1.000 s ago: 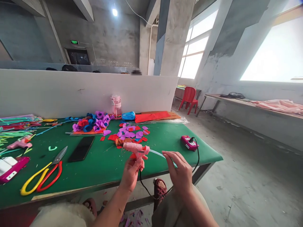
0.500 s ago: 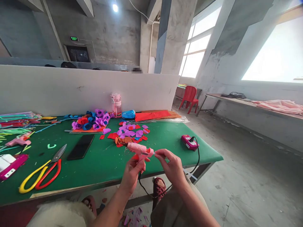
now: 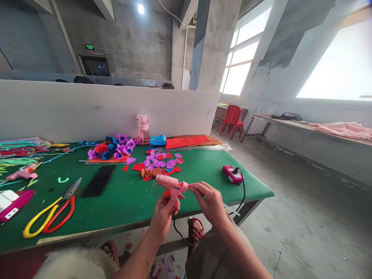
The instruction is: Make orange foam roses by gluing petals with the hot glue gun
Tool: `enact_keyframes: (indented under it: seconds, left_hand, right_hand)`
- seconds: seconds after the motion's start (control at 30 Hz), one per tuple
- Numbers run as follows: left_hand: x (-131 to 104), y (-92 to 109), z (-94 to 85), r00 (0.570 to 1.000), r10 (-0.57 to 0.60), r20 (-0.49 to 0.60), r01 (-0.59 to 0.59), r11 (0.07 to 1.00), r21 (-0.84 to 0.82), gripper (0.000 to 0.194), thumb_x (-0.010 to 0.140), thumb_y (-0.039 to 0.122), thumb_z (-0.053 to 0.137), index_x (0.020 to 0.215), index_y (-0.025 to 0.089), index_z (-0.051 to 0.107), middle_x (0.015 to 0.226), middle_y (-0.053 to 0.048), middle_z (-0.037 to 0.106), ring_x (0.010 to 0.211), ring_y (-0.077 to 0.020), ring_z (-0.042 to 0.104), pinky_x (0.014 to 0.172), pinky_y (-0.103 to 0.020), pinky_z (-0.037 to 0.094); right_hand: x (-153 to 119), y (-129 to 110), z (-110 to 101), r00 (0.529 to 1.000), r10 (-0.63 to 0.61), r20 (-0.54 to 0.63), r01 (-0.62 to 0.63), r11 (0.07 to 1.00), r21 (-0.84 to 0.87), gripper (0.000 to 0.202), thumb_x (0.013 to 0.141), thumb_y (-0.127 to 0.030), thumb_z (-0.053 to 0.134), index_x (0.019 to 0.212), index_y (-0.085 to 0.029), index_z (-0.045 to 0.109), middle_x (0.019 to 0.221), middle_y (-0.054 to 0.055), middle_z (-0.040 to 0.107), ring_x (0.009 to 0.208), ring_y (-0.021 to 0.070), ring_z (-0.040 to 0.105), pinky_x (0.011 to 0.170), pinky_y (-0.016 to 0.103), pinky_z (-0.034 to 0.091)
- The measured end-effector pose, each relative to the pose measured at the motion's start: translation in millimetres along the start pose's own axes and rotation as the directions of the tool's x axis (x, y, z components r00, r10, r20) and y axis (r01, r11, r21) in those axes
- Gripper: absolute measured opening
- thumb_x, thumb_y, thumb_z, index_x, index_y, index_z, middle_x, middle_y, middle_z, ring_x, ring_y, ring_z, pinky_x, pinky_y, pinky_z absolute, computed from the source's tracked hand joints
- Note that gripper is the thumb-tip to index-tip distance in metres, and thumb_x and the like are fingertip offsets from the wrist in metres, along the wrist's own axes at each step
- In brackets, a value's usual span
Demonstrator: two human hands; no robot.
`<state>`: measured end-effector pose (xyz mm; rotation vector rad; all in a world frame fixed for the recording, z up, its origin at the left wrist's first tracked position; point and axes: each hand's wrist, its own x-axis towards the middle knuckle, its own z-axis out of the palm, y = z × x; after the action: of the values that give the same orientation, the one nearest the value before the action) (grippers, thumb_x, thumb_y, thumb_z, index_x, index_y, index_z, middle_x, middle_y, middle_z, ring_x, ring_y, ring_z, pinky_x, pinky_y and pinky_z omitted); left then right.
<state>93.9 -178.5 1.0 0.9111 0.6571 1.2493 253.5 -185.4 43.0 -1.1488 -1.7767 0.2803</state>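
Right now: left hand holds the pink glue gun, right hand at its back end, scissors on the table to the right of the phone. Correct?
Not quite: the head view shows the scissors on the table to the left of the phone. The left hand holds the pink glue gun, right hand at its back end.

White glare from windows (image 3: 338, 62) at right; small bright ceiling lamp (image 3: 141, 9).
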Motion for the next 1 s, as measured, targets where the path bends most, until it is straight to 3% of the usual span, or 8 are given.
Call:
enact_keyframes:
  seconds: [0.37, 0.57, 0.7, 0.8, 0.9, 1.0]
  left_hand:
    - [-1, 3, 4.5, 0.999, -0.036, -0.010, 0.036, 0.999, -0.011, 0.024, 0.076, 0.039, 0.069, 0.080, 0.015, 0.065, 0.074, -0.003, 0.060, 0.054, -0.0062, 0.041, 0.050, -0.023, 0.029]
    - [1, 1, 9.6, 0.999, -0.046, -0.028, 0.044, 0.997, -0.063, 0.025, 0.077, 0.039, 0.068, 0.086, 0.017, 0.063, 0.083, -0.005, 0.063, 0.054, -0.0057, 0.042, 0.050, -0.022, 0.031]
    - [4, 0, 12.1, 0.999, -0.029, -0.043, 0.026, 0.997, -0.071, 0.027, 0.078, 0.039, 0.067, 0.094, 0.018, 0.063, 0.088, -0.005, 0.064, 0.053, -0.0055, 0.042, 0.050, -0.022, 0.031]
    - [9, 0, 12.8, 0.997, -0.022, -0.068, 0.016, 0.995, -0.096, 0.028, 0.078, 0.040, 0.067, 0.094, 0.018, 0.064, 0.088, -0.005, 0.066, 0.056, -0.0060, 0.045, 0.052, -0.022, 0.035]
    - [21, 0, 16.6, 0.991, -0.038, -0.132, 0.017, 0.988, -0.152, 0.031, 0.074, 0.040, 0.071, 0.094, 0.017, 0.065, 0.092, -0.006, 0.068, 0.069, -0.0095, 0.055, 0.061, -0.022, 0.041]
    - [38, -2, 26.7, 0.981, -0.102, -0.162, 0.061, 0.969, -0.240, 0.031, 0.070, 0.037, 0.074, 0.094, 0.019, 0.066, 0.098, -0.006, 0.069, 0.084, -0.0146, 0.061, 0.067, -0.024, 0.045]
  right_hand:
    - [4, -2, -3, 1.000, -0.028, 0.001, 0.028, 0.999, -0.033, 0.016, 0.090, -0.023, 0.053, 0.090, -0.024, 0.069, 0.083, 0.002, 0.068, 0.079, 0.0159, 0.062, 0.071, 0.026, 0.047]
    - [6, 6, -1, 0.999, 0.032, -0.035, -0.034, 0.997, -0.064, 0.011, 0.088, -0.027, 0.056, 0.093, -0.022, 0.064, 0.083, 0.001, 0.070, 0.074, 0.0145, 0.063, 0.066, 0.024, 0.047]
    - [10, 7, -10, 1.000, -0.015, -0.001, 0.015, 0.996, -0.088, 0.014, 0.090, -0.028, 0.052, 0.094, -0.023, 0.065, 0.090, 0.002, 0.071, 0.082, 0.0159, 0.064, 0.074, 0.026, 0.048]
    - [6, 5, -18, 0.993, -0.061, -0.099, 0.048, 0.991, -0.126, 0.019, 0.090, -0.029, 0.052, 0.105, -0.023, 0.063, 0.101, 0.005, 0.069, 0.097, 0.0194, 0.062, 0.085, 0.031, 0.046]
    - [-5, 6, -18, 0.973, 0.006, -0.229, -0.032, 0.994, -0.107, 0.016, 0.091, -0.030, 0.050, 0.095, -0.022, 0.063, 0.091, 0.005, 0.069, 0.088, 0.0183, 0.062, 0.079, 0.029, 0.047]
    - [-10, 16, -6, 0.973, 0.151, -0.175, -0.159, 0.987, -0.033, 0.016, 0.089, -0.033, 0.052, 0.085, -0.021, 0.063, 0.079, 0.002, 0.066, 0.071, 0.0153, 0.060, 0.067, 0.026, 0.047]
